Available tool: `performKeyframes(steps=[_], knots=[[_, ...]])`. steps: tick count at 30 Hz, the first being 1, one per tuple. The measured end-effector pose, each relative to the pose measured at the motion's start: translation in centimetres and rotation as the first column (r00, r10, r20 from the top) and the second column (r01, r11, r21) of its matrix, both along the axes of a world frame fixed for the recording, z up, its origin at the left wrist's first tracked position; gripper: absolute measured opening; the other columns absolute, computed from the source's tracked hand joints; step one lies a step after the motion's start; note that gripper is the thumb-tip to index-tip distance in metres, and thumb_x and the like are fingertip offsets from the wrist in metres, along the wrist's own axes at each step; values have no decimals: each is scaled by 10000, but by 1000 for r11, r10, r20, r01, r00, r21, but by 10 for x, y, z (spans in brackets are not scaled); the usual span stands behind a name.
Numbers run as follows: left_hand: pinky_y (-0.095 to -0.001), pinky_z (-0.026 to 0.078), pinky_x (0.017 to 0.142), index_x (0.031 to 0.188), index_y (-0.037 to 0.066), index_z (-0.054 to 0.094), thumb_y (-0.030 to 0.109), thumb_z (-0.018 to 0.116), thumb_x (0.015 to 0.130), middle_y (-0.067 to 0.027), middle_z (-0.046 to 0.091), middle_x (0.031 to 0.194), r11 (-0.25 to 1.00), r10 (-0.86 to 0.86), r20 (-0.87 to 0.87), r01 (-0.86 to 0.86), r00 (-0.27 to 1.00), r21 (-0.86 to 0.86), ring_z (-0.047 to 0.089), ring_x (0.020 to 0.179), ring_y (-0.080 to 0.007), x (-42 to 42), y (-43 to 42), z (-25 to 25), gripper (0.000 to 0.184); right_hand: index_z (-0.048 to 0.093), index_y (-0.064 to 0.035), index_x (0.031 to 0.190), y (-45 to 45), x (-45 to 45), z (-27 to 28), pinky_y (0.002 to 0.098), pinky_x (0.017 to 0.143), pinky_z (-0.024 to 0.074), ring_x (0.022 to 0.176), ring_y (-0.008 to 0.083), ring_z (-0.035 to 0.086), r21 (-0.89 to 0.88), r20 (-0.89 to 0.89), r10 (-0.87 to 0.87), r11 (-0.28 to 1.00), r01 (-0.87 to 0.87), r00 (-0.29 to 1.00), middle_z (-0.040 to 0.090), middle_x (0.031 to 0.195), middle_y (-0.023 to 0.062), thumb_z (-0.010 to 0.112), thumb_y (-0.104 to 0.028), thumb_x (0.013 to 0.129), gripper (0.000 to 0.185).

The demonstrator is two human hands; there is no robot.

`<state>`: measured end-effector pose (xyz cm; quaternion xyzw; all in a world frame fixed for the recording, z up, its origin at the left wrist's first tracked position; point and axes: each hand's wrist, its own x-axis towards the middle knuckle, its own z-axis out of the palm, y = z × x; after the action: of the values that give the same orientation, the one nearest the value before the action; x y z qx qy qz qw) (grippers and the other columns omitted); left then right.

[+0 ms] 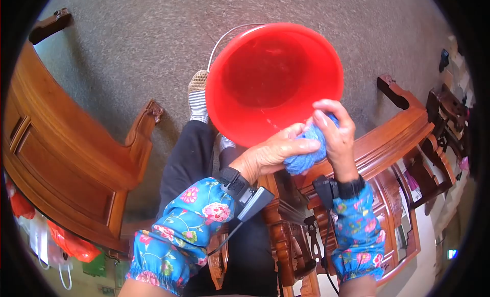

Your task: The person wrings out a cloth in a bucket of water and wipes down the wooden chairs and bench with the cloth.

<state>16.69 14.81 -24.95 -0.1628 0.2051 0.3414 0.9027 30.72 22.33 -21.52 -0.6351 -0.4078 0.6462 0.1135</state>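
A bunched blue cloth [308,150] is held between both hands, over the near right rim of a large red bucket [232,110]. My left hand [270,153] has its fingers wrapped round the cloth from the left, thumb on top. On the right side, my right hand [338,139] grips the cloth's upper end, its fingers bent. The bucket is tilted towards me, with its wire handle at the far left side; a little water seems to lie inside, though this is hard to tell.
A wooden table [66,144] with carved legs stands on the left. Carved wooden furniture [377,139] is at the right. A shoe [198,81] on the grey floor [138,36] touches the bucket's left side. Red plastic bags [74,242] are at the lower left.
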Motion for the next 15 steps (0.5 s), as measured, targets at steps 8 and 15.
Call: performKeyframes(steps=[8,15], knots=[[-363,483,874,1416,-11,167,267,709,818,-159,546,1153,906,-186,-780,412,597,99,583,1052,-248,15,-4,-27,854,606,-8,1077,9,-26,-75,303,771,502,857,184,630,2,-31,394,919,-394,919,643,932,106,562,-69,908,185],[-440,485,873,1446,-3,92,251,690,825,-239,597,1074,836,-209,-926,549,316,-1,625,1008,-376,6,9,-15,899,537,-14,1155,5,-18,-82,363,778,505,892,242,631,117,96,236,962,-247,967,627,972,157,589,-184,906,305]])
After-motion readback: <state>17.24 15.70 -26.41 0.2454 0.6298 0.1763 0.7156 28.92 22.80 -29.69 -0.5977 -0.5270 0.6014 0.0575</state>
